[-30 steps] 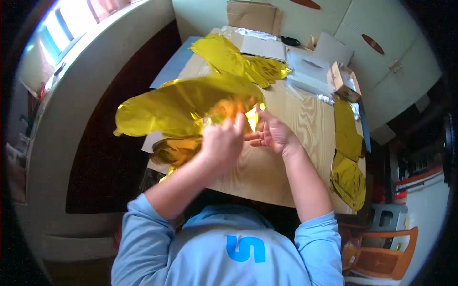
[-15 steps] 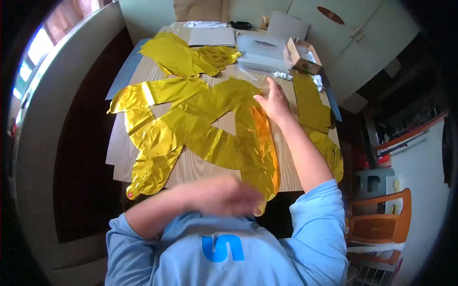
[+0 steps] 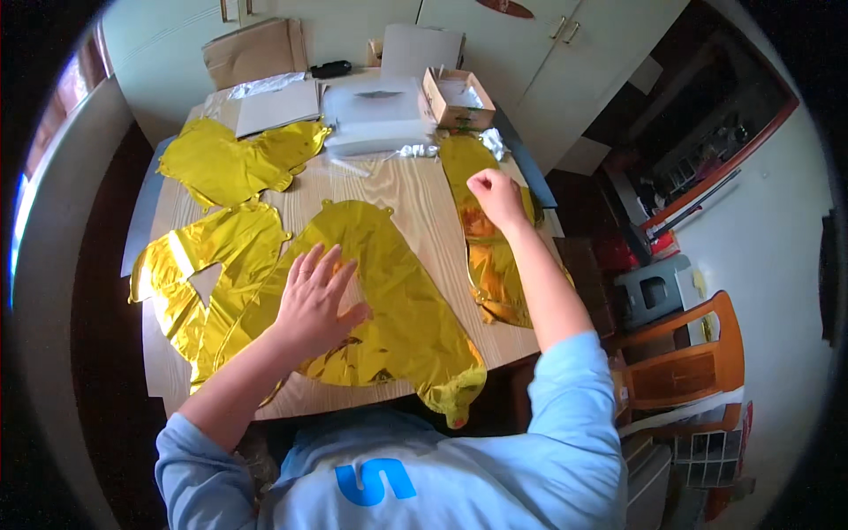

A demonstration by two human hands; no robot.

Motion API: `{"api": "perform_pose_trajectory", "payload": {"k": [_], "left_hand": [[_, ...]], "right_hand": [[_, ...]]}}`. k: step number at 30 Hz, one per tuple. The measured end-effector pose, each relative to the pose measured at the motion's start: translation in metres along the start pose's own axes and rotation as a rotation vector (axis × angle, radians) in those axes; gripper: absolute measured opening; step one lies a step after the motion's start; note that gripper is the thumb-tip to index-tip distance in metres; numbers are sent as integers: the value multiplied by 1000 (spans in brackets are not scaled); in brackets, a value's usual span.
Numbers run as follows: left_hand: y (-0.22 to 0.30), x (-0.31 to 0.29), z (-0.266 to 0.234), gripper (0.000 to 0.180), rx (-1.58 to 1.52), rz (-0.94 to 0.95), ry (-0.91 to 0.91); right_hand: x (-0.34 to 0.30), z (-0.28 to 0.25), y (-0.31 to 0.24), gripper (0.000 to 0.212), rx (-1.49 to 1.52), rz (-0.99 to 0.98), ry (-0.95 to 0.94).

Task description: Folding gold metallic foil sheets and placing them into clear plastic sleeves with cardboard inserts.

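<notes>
Flat, uninflated gold foil balloons lie across the wooden table. My left hand [image 3: 316, 303] is over the large middle balloon [image 3: 402, 305], fingers spread and palm down; whether it presses on the foil I cannot tell. To the left, another gold sheet [image 3: 234, 238] with a small gap lies beside it, partly behind my left arm. My right hand [image 3: 500, 196] is closed above the long gold balloon [image 3: 499, 261] at the table's right side. Its fingers are curled in, and anything inside them is hidden. A further gold balloon [image 3: 221, 163] lies at the far left.
Along the back stand a translucent plastic case [image 3: 371, 115], a grey-white board [image 3: 278, 108], a wooden box [image 3: 458, 99] with white contents and a black object [image 3: 331, 69]. Crumpled silvery film [image 3: 415, 151] lies before the case. A wooden chair [image 3: 689, 353] stands right of the table.
My view has shifted to the right. My left hand has gone from near my chest out over the middle foil, fingers spread. My right hand has moved rightward to the long balloon and closed.
</notes>
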State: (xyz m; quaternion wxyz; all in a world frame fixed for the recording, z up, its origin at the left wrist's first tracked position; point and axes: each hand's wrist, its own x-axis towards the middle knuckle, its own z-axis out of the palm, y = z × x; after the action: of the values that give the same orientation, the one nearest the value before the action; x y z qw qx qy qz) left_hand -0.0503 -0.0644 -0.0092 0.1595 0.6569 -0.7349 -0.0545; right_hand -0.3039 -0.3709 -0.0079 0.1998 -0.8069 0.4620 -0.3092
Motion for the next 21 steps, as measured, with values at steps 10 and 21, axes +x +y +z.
{"api": "perform_pose_trajectory", "payload": {"k": [10, 21], "left_hand": [[4, 36, 19, 72, -14, -136, -55], [32, 213, 40, 25, -353, 277, 183]], "right_hand": [[65, 34, 57, 34, -236, 279, 0], [38, 3, 35, 20, 186, 2, 330]]}}
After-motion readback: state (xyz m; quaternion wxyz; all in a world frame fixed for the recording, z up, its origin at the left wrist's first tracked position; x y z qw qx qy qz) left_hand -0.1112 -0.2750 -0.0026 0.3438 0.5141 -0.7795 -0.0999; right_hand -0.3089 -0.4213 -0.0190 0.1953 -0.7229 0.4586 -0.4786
